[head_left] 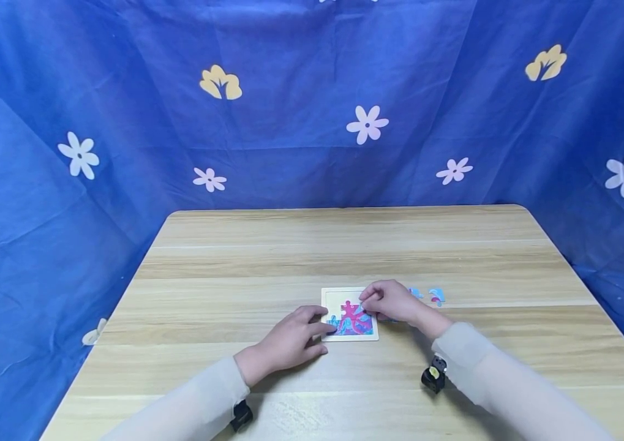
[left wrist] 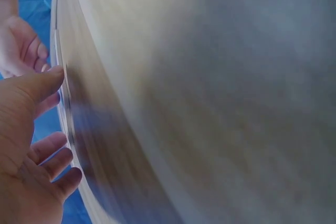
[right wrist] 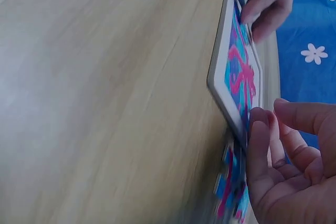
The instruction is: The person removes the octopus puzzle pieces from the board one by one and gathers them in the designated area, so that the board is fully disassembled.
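A small square jigsaw puzzle in a pale frame (head_left: 349, 289) lies on the table, its lower part filled with pink, blue and purple pieces (head_left: 353, 326). Bare backing shows at its upper left. My left hand (head_left: 293, 338) rests at the frame's left edge with fingers spread, some fingertips on it; the left wrist view has them loosely bent. At the frame's right side my right hand (head_left: 394, 300) pinches a light blue puzzle piece (head_left: 360, 310), mostly hidden by the fingertips. In the right wrist view the puzzle (right wrist: 241, 72) appears edge-on beside the right fingers.
Loose puzzle pieces lie right of the frame, one blue and pink piece (head_left: 436, 296) farthest out; others (right wrist: 229, 184) are partly behind the right hand. The wood-grain table (head_left: 223, 257) meets a blue flowered cloth (head_left: 289, 122) at its back and sides.
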